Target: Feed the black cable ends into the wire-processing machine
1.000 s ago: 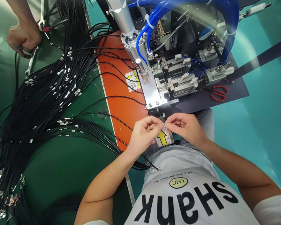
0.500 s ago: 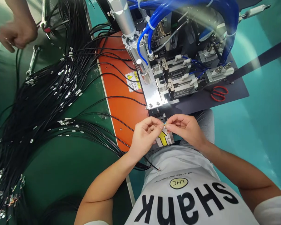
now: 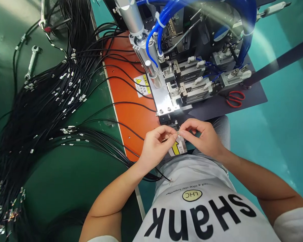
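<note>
My left hand (image 3: 158,144) is closed, thumb and forefinger pinching the end of a black cable (image 3: 131,129) that runs in from the left and passes behind the hand. At the fingertips, the cable's thin wires (image 3: 178,132) stick out, too small to make out well. My right hand (image 3: 203,138) pinches these wires from the other side, so the two hands nearly meet. Both are just in front of the machine's metal plate (image 3: 164,101), above a label with a yellow arrow (image 3: 176,148).
Black cables with small metal ends (image 3: 73,84) cover much of the green table (image 3: 65,174). Several cables cross the orange board (image 3: 126,117) into the machine. A wrench (image 3: 32,62) lies at the left, red-handled scissors (image 3: 235,99) at the right. Blue air hoses (image 3: 166,15) arch overhead.
The other person's hand at the upper left has gone out of view. My fingers have shifted slightly at the wires, with both hands still pinching. The view has moved a little.
</note>
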Demonstrator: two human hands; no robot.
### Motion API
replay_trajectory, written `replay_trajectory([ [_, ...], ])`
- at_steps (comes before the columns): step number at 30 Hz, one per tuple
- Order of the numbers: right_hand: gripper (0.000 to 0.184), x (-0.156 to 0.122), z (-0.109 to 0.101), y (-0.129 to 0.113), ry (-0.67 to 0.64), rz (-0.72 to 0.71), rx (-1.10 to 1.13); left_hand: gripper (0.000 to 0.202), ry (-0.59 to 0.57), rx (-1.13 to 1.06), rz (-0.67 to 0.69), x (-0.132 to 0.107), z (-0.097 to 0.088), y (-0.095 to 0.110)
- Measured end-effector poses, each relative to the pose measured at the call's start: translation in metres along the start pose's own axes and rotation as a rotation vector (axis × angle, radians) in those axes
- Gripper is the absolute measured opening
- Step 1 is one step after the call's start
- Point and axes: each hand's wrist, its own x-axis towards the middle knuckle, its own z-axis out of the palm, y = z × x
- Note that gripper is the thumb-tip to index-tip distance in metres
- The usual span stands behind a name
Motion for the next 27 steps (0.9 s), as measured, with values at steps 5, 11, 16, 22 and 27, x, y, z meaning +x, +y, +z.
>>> replay_trajectory([
  [5,0.014,0.007,0.0,0.014,0.062,0.129,0.165,0.012,0.086,0.389,0.321,0.0,-0.013,-0.01],
  [11,0.017,0.029,0.011,0.04,0.056,0.233,0.312,0.018,0.141,0.692,0.557,0.013,-0.027,-0.028],
  [16,0.019,0.036,0.017,0.052,0.067,0.275,0.329,0.03,0.114,0.751,0.604,0.022,-0.032,-0.042],
  [22,0.02,0.037,0.016,0.05,0.069,0.299,0.334,0.034,0.084,0.751,0.588,0.025,-0.034,-0.044],
  [27,0.018,0.038,0.017,0.052,0.069,0.298,0.337,0.033,0.089,0.766,0.588,0.025,-0.033,-0.043],
])
